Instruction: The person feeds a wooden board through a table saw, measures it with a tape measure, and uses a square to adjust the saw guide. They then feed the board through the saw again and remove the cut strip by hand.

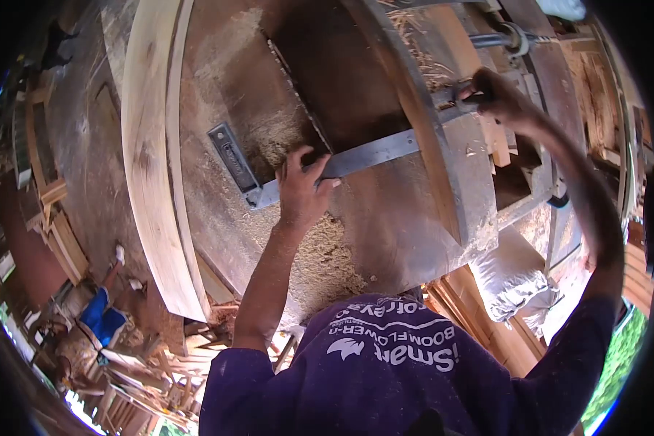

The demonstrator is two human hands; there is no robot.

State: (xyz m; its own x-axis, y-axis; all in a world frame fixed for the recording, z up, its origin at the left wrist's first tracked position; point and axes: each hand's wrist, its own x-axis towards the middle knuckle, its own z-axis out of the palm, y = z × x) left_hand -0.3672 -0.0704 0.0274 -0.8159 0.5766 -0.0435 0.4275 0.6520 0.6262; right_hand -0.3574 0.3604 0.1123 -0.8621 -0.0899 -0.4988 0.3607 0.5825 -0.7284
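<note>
My left hand has its fingers curled on the blade of a try square, which lies flat across a worn table saw top. The square's dark stock is at the left, and its far end meets the long rip fence. Behind my left hand the saw blade shows as a thin toothed edge. Over at the right, my right hand closes its fingers on a metal bracket beside the fence; its exact grip is partly hidden.
Sawdust covers part of the saw top. A long pale board stands along its left side. A metal rod runs at the upper right. Below are a white sack and scrap wood. A person in blue is at lower left.
</note>
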